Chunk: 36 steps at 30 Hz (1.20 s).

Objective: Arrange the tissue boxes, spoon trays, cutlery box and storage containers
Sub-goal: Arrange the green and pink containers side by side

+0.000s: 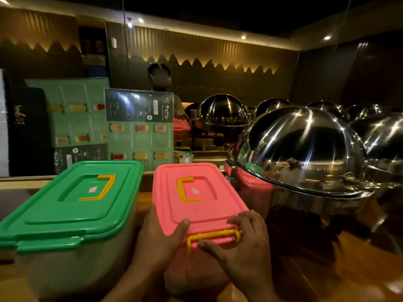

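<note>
A storage container with a pink lid (pixel 202 205) and yellow handles stands on the wooden counter in front of me. My left hand (pixel 159 238) grips its near left corner, thumb on the lid. My right hand (pixel 242 243) rests on the near edge at the yellow clasp (pixel 212 235), fingers on the lid and thumb under the clasp. To the left, a larger container with a green lid (pixel 67 205) stands beside it, a narrow gap between them.
Steel chafing dishes with domed lids (pixel 303 149) crowd the right, one close to the pink container. Upright green menu boards (pixel 139 127) stand behind the containers. A person stands beyond the counter. Another pink-lidded container (pixel 181 125) sits farther back.
</note>
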### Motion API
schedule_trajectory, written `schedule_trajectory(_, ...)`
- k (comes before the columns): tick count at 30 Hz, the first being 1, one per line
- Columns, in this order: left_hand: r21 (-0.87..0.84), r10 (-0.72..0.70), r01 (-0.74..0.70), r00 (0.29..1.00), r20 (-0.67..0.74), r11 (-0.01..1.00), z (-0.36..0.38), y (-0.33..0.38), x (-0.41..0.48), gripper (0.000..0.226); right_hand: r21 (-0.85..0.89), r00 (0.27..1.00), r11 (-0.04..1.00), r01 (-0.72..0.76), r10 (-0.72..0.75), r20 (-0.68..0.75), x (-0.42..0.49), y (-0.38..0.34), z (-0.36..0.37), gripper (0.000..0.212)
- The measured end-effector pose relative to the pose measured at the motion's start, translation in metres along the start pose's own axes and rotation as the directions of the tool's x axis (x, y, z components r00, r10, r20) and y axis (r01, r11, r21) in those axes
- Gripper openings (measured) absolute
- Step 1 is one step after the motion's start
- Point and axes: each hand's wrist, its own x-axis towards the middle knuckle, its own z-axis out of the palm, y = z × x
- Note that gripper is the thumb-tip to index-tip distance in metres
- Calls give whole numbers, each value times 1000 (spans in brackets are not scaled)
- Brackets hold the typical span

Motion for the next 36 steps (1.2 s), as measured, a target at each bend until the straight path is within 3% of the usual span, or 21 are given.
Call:
schedule_trajectory(8,80,42,-40,999,-32,996,5,0,30,76,-58,999,997,-42,42,6,15,10,27,95)
schedule_trajectory(23,83,47,-48,999,23,995,24,-14,81,78,-54,1000,998,-22,22,-3,49,31,54,90)
schedule_trajectory(29,99,21,-25,999,42,995,25,-17,90,55,-63,1000,998,-7,7,-9,56,34,62,90)
schedule_trajectory(36,130,-26,21,999,35,991,27,-18,103,62,-56,1000,998,-6,7,11,67,36,66,89)
